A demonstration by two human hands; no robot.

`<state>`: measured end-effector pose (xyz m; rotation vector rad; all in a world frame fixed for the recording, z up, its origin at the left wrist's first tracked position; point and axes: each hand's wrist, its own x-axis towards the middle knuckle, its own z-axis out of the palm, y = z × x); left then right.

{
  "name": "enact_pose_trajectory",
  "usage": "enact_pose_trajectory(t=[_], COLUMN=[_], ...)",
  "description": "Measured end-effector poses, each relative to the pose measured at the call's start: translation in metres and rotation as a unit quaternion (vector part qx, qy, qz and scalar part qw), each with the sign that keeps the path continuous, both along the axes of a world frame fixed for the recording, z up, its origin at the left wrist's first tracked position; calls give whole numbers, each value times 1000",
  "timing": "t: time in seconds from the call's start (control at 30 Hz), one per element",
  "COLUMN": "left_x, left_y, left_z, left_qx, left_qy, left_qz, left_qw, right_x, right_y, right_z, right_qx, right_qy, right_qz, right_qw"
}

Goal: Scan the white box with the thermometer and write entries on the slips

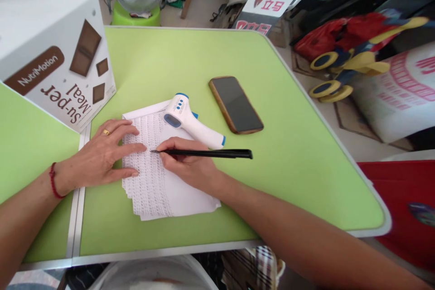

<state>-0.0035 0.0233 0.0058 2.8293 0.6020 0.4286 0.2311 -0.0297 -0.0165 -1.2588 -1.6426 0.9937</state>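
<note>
on green table (288, 154) | left hand (102, 156) flat, fingers spread, pinning paper stack (159, 186) | right hand (188, 165) pinching black pen (207, 153), tip on sheet | keep stack pinned, strokes light | thermometer (190, 122) on top edge

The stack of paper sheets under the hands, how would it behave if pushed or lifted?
The paper sheets look thin and probably floppy if lifted. Their fanned edges suggest loose sheets that would likely slide apart when pushed. The thermometer and left hand resting on them probably keep them in place.

Papers (190, 199) on table (306, 181) — thermometer (190, 122) on papers, phone (235, 104) right, box (50, 50) left.
</note>
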Motion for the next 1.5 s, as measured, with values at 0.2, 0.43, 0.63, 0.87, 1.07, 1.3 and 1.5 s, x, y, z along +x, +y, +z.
enact_pose_trajectory(t=[0.2,0.43,0.63,0.87,1.07,1.3,1.5], left_x=[0,-1,-1,0,0,-1,0], left_y=[0,0,1,1,0,0,0], left_z=[1,0,-1,0,-1,-1,0], left_qx=[6,4,8,7,11,2,5], left_qy=[-1,0,-1,-4,-2,-3,-1], left_qz=[-6,-5,-10,-11,-12,-9,-12], left_qw=[1000,1000,1000,1000,1000,1000,1000], right_x=[1,0,0,-1,0,1,3], right_y=[1,0,0,0,-1,1,2], right_z=[3,-1,0,0,-1,1,2], right_qx=[15,41,47,56,51,43,56], right_qy=[10,-10,-1,-20,-16,5,8], right_qz=[3,6,-6,0,0,-22,-31], right_qw=[1000,999,999,998,999,999,998])
